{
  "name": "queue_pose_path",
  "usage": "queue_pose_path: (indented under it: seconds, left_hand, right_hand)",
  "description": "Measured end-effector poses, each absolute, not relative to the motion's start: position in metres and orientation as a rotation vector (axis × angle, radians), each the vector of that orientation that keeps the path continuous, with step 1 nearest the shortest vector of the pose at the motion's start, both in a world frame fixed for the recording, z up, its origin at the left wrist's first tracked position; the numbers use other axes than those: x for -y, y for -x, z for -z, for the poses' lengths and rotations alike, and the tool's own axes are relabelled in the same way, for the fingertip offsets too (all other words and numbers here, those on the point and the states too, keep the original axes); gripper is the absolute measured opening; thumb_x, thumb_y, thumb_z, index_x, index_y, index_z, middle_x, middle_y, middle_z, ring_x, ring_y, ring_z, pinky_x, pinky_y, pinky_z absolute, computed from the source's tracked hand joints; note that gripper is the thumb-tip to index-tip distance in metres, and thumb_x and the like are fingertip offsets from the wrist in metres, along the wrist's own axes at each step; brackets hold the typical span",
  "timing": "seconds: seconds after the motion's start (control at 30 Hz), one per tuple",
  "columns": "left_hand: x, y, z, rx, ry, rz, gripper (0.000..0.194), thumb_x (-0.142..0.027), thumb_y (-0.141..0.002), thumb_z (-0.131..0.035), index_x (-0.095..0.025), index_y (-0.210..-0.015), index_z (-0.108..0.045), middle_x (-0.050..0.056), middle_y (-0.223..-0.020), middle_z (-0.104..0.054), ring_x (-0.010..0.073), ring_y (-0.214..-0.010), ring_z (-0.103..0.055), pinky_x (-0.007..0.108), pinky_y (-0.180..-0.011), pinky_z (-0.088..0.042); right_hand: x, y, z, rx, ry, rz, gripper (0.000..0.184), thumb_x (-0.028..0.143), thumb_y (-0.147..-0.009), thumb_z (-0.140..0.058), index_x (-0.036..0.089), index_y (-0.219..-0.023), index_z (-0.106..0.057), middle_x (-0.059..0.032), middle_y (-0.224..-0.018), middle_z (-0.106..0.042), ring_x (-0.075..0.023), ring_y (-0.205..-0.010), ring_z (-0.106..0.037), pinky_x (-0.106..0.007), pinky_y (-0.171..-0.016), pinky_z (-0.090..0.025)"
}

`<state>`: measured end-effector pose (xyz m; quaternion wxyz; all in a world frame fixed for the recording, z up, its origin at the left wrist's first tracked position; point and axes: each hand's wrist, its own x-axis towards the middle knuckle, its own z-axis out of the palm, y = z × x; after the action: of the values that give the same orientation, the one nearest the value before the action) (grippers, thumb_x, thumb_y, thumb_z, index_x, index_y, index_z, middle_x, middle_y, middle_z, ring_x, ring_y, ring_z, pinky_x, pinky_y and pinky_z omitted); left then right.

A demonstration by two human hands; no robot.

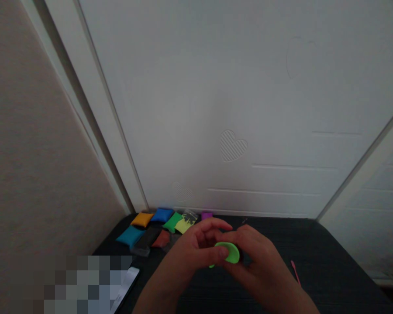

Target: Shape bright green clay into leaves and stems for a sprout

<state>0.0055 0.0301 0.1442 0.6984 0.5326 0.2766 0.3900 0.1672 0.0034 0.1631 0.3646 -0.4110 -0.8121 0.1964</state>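
Note:
A flat piece of bright green clay [229,253] is pinched between both my hands above the dark table [314,244]. My left hand [196,248] curls its fingers and thumb round the clay's left side. My right hand [258,261] grips it from the right, fingers closed. Beyond my hands lie several small clay packets: orange [142,219], blue [162,214], green [173,221], yellow [185,224], purple [207,215], teal [130,235], red-brown [161,239] and a dark one [147,240].
A thin pink tool [295,271] lies on the table at the right. A white sheet or booklet [126,283] sits at the near left edge. A white embossed wall [236,144] with a heart pattern rises right behind the table.

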Motion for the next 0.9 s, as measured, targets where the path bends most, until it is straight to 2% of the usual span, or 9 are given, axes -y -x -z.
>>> queue_pose_path:
  seconds: [0.3, 0.6, 0.9]
  left_hand:
    - [-0.0308, -0.0033, -0.1503, -0.649, -1.122, -0.902, 0.029, -0.014, -0.058, -0.074, -0.017, -0.084, -0.062, -0.002, -0.064, -0.060, 0.0078, -0.058, -0.056, 0.018, -0.055, -0.042]
    - [-0.0286, -0.0028, -0.1507, -0.603, -1.129, -0.935, 0.034, -0.018, -0.058, -0.073, -0.017, -0.089, -0.061, -0.004, -0.060, -0.055, 0.0052, -0.050, -0.051, 0.015, -0.047, -0.038]
    - [-0.0278, -0.0043, -0.1499, -0.621, -1.146, -0.952, 0.031, -0.018, -0.060, -0.072, -0.018, -0.090, -0.060, -0.004, -0.058, -0.053, 0.0057, -0.049, -0.051, 0.017, -0.048, -0.038]
  right_hand:
    - [-0.0065, -0.1641, -0.1582, 2.125, 0.986, -0.423, 0.011, 0.023, -0.078, -0.055, 0.026, -0.088, -0.058, 0.0030, -0.070, -0.056, -0.0108, -0.067, -0.049, -0.023, -0.064, -0.035]
    - [-0.0048, -0.1622, -0.1607, 2.140, 1.020, -0.523, 0.007, 0.027, -0.077, -0.056, 0.025, -0.084, -0.058, 0.0025, -0.073, -0.059, -0.0116, -0.069, -0.051, -0.024, -0.063, -0.036]
    - [-0.0048, -0.1616, -0.1593, 2.129, 1.001, -0.544, 0.009, 0.027, -0.078, -0.056, 0.023, -0.085, -0.059, 0.0022, -0.073, -0.059, -0.0112, -0.069, -0.051, -0.024, -0.063, -0.036]
